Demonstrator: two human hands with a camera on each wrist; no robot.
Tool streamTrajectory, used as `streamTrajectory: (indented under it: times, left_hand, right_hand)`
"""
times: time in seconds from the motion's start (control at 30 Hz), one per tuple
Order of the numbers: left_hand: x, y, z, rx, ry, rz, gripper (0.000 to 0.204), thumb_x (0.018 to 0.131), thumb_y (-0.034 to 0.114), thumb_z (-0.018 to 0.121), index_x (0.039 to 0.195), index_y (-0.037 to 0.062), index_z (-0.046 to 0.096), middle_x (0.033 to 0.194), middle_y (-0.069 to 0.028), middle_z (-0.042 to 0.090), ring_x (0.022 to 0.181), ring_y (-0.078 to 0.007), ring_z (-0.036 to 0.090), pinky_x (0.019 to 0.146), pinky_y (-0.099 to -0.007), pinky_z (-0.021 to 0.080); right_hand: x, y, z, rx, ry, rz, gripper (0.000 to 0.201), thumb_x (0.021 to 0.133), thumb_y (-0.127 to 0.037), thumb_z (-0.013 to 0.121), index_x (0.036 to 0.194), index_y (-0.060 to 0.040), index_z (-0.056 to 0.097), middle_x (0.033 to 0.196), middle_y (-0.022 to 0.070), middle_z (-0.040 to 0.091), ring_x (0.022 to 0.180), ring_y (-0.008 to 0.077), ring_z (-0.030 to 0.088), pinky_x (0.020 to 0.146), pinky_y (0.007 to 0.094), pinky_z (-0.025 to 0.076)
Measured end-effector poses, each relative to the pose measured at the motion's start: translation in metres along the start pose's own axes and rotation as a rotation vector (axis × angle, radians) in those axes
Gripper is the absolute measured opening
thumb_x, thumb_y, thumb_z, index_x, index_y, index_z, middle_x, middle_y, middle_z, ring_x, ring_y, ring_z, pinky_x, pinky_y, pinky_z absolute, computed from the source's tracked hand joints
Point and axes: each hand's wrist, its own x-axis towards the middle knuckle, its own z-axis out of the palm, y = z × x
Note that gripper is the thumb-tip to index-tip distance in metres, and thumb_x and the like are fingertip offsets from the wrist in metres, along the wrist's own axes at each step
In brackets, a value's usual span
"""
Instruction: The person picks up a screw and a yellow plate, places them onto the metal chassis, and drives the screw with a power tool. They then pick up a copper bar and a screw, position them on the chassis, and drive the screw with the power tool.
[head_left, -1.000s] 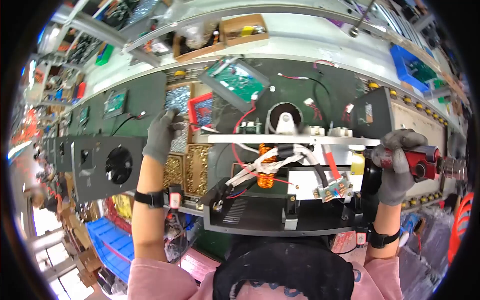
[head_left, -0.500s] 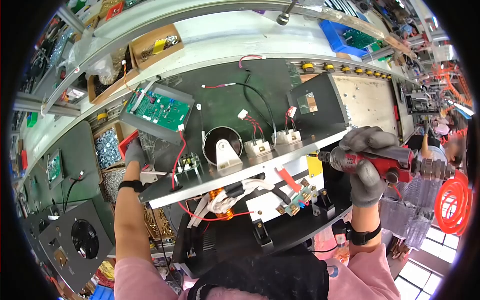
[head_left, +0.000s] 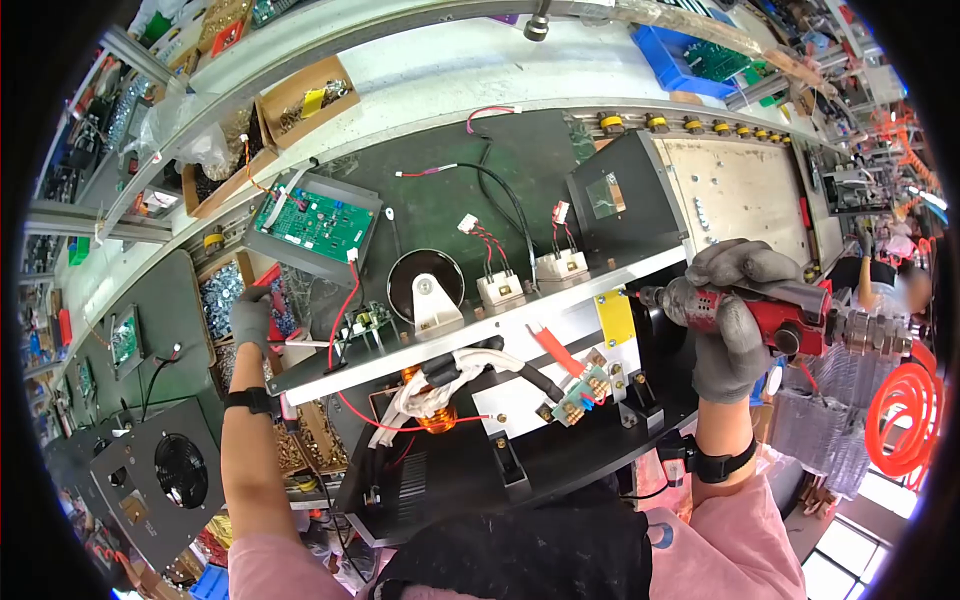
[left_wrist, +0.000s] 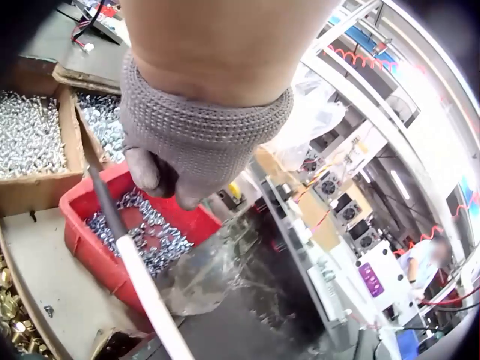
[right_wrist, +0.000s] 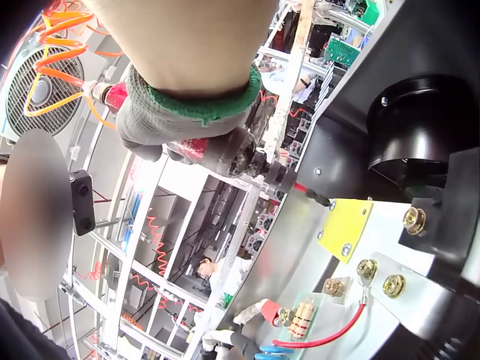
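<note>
My left gloved hand (head_left: pixel 252 318) is over the red bin (left_wrist: pixel 112 270) of small screws (left_wrist: pixel 161 240), fingers bent downward. Whether anything lies between the fingertips cannot be made out. My right gloved hand (head_left: pixel 735 320) grips a red power driver (head_left: pixel 785 318), fingers around its body. In the right wrist view, the driver's dark tip (right_wrist: pixel 321 198) is at a corner of the yellow plate (right_wrist: pixel 345 229); contact is unclear. Between the hands stands a metal chassis (head_left: pixel 560 480) with a long panel (head_left: pixel 480 335), white cables (head_left: pixel 425 395) and a copper coil (head_left: pixel 437 418).
A green circuit board (head_left: pixel 325 222) on a grey plate lies behind the panel. Cardboard boxes of screws (left_wrist: pixel 30 135) adjoin the red bin. A fan panel (head_left: pixel 180 470) is at the left; a blue bin (head_left: pixel 680 62) sits at the back. An orange-red hose (head_left: pixel 895 410) coils at the right.
The head view has swung to the right. My left hand has gone down to the red bin, then drawn slightly back. My right hand still grips the driver, now beside the yellow plate.
</note>
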Motion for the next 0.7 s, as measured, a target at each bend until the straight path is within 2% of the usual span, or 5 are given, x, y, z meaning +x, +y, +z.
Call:
streamTrajectory:
  times: [0.17,0.37,0.43,0.53,0.7]
  left_hand:
    - [-0.015,0.015,-0.066,-0.473,0.047,0.039,0.019,0.085,0.012,0.060,0.100,0.0048,0.067,0.080,-0.0041,0.066,0.065,-0.0112,0.057,0.059,-0.0247,0.045]
    - [-0.150,0.183,-0.166,-0.948,-0.001,0.149,0.019,0.089,0.017,0.059,0.101,0.0031,0.063,0.073,0.0009,0.056,0.059,-0.0050,0.047,0.050,-0.0177,0.035]
    - [-0.197,0.228,-0.162,-0.929,-0.115,0.390,0.022,0.089,0.021,0.058,0.100,0.0021,0.061,0.074,-0.0014,0.055,0.059,-0.0073,0.047,0.052,-0.0210,0.037]
    - [-0.258,0.286,-0.142,-1.012,-0.391,0.137,0.027,0.084,0.017,0.059,0.103,-0.0012,0.060,0.081,-0.0047,0.059,0.068,-0.0104,0.056,0.061,-0.0235,0.047]
    - [-0.292,0.324,-0.073,-1.231,-0.814,-0.149,0.031,0.091,0.030,0.056,0.100,0.0002,0.059,0.074,-0.0022,0.055,0.056,-0.0084,0.048,0.046,-0.0204,0.037]
  right_hand:
    - [0.003,0.009,-0.010,-0.008,-0.163,-0.148,0.031,0.072,0.002,0.063,0.098,-0.0037,0.046,0.083,0.0132,0.057,0.074,0.0207,0.056,0.062,0.0298,0.051]
    - [0.011,0.007,-0.005,0.096,-0.167,0.004,0.024,0.073,0.007,0.060,0.093,-0.0024,0.049,0.080,0.0084,0.057,0.070,0.0134,0.055,0.061,0.0269,0.048]
    - [0.005,0.008,-0.008,0.122,-0.161,0.135,0.023,0.071,0.005,0.063,0.091,-0.0029,0.053,0.082,0.0066,0.060,0.073,0.0126,0.058,0.065,0.0269,0.049]
    - [0.005,0.007,-0.011,0.130,-0.121,0.219,0.027,0.071,0.005,0.063,0.095,-0.0019,0.054,0.088,0.0085,0.062,0.078,0.0125,0.059,0.066,0.0265,0.049]
    - [-0.003,-0.023,-0.015,0.305,-0.095,0.174,0.038,0.075,0.000,0.063,0.111,0.0001,0.050,0.099,0.0144,0.063,0.078,0.0148,0.060,0.065,0.0261,0.050]
